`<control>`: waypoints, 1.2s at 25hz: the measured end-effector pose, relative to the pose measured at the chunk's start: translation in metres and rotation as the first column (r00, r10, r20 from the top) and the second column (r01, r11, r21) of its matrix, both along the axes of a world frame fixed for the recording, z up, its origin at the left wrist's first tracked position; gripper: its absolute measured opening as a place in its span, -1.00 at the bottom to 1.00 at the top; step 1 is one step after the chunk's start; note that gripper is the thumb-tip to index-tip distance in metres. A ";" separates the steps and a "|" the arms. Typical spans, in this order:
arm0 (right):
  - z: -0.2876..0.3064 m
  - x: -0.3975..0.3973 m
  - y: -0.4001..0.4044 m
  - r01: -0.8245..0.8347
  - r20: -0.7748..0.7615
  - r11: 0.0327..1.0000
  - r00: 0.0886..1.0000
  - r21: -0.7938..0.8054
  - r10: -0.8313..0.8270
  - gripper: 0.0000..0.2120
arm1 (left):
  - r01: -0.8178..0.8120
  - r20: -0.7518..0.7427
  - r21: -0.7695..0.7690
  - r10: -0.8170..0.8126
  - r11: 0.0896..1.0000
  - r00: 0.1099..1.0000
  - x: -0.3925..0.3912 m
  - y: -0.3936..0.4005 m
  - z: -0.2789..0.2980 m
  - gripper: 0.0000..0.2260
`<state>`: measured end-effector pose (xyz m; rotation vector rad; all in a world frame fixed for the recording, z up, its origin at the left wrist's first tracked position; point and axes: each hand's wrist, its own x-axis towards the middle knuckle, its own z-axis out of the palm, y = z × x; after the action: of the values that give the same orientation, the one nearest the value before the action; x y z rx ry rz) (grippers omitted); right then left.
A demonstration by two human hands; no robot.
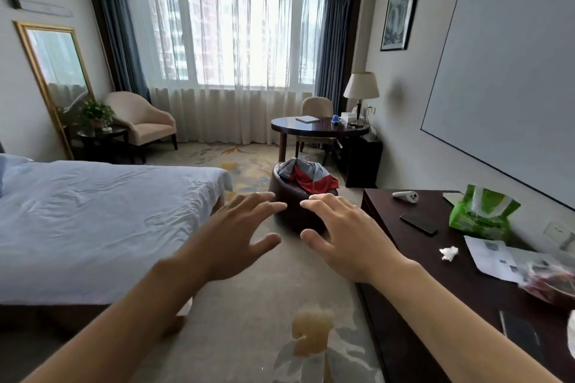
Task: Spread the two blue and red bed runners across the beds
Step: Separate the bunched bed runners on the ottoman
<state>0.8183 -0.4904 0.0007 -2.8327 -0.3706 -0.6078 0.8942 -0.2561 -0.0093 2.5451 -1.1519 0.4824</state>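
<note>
Two bare arms reach out from the bottom edge, over the carpet. Both hands are held up in the air with the palms down. The left hand [239, 230] has its fingers straight and spread, and it holds nothing. The right hand [340, 232] is the same, flat and empty. The tips of the two hands are close, but they do not touch.

Just past the fingertips sits a round dark stool [292, 196] on the floor. The blue and red bed runners [306, 176] lie on top of the stool in a crumpled pile. The hands are near the stool but are not on the cloth.

To the left of the stool is a bed [102, 214] with a white sheet. The sheet has some wrinkles. No runner is on the bed yet.

To the right of the stool stands a long dark dresser [404, 246] by the wall. On it lie a black phone [418, 224], a green tissue pack [482, 211], a small white crumpled paper [449, 253], some sheets of paper and a white gadget [405, 196].

Behind the stool is a round dark table [317, 129] with a lamp [361, 93] on it and a chair tucked in. Farther back is a big window with white curtains [224, 71]. Far to the left of the stool, by the window, are a cream armchair [143, 121], a green plant [95, 113] and a tall mirror [56, 71] with a gold frame.
</note>
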 end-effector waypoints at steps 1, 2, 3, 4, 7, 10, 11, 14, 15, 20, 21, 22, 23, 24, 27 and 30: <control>-0.006 0.033 -0.014 0.003 0.007 1.000 1.000 0.002 -0.003 -0.44 | -0.005 0.020 -0.001 0.005 1.000 1.000 0.033 -0.014 -0.003 -0.46; -0.010 0.066 -0.027 -0.001 0.012 1.000 1.000 0.001 0.001 -0.45 | -0.003 0.034 0.002 0.003 1.000 0.999 0.065 -0.027 -0.005 -0.47; -0.013 0.100 -0.040 -0.003 0.005 1.000 1.000 0.006 0.002 -0.45 | -0.003 0.028 0.011 0.003 1.000 1.000 0.098 -0.041 -0.006 -0.47; -0.014 0.132 -0.052 -0.003 -0.007 1.000 1.000 0.012 0.003 -0.45 | -0.009 0.012 0.022 0.009 1.000 1.000 0.128 -0.053 -0.008 -0.47; -0.012 0.235 -0.087 -0.001 -0.003 1.000 1.000 -0.002 0.001 -0.45 | -0.022 -0.001 0.027 0.022 0.999 1.000 0.221 -0.084 -0.009 -0.47; -0.017 0.332 -0.111 0.022 -0.026 1.000 0.999 0.008 -0.022 -0.46 | -0.062 -0.015 0.008 0.062 0.998 0.998 0.308 -0.100 -0.017 -0.46; -0.022 0.366 -0.118 0.024 -0.041 1.000 0.999 0.006 -0.024 -0.45 | -0.081 -0.019 0.007 0.081 0.997 0.997 0.339 -0.105 -0.022 -0.45; -0.047 0.473 -0.138 0.036 -0.075 0.999 0.996 -0.015 -0.037 -0.44 | -0.107 -0.030 -0.029 0.106 0.994 0.994 0.445 -0.120 -0.046 -0.46; -0.057 0.512 -0.146 0.055 -0.084 0.998 0.995 -0.023 -0.057 -0.44 | -0.112 -0.048 -0.030 0.110 0.993 0.993 0.486 -0.126 -0.057 -0.46; -0.092 0.690 -0.192 0.162 -0.140 0.987 0.977 -0.007 -0.161 -0.45 | -0.063 -0.114 -0.002 0.062 0.998 0.992 0.688 -0.175 -0.081 -0.41; -0.097 0.722 -0.205 0.178 -0.153 0.984 0.972 0.002 -0.176 -0.46 | -0.057 -0.117 -0.005 0.056 0.998 0.992 0.724 -0.189 -0.083 -0.43; -0.102 0.753 -0.217 0.193 -0.162 0.981 0.969 0.013 -0.189 -0.46 | -0.047 -0.125 -0.007 0.045 0.999 0.991 0.757 -0.204 -0.083 -0.45; -0.107 0.784 -0.230 0.212 -0.169 0.977 0.964 0.023 -0.205 -0.47 | -0.033 -0.138 -0.008 0.032 0.999 0.990 0.791 -0.220 -0.084 -0.45; -0.114 0.814 -0.242 0.230 -0.175 0.973 0.959 0.029 -0.222 -0.48 | -0.019 -0.145 0.002 0.019 1.000 0.989 0.822 -0.236 -0.087 -0.44; -0.144 0.920 -0.284 0.251 -0.189 0.966 0.954 0.067 -0.234 -0.48 | 0.021 -0.160 0.042 -0.014 0.999 0.987 0.930 -0.286 -0.109 -0.43; -0.172 1.030 -0.333 0.266 -0.215 0.958 0.947 0.107 -0.239 -0.49 | 0.016 -0.203 0.080 0.001 0.997 0.979 1.038 -0.337 -0.138 -0.47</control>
<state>1.8487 -0.8234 -0.1713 -2.7957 0.0693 -0.3704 1.9318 -0.5935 -0.1478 2.5859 -1.1269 0.1711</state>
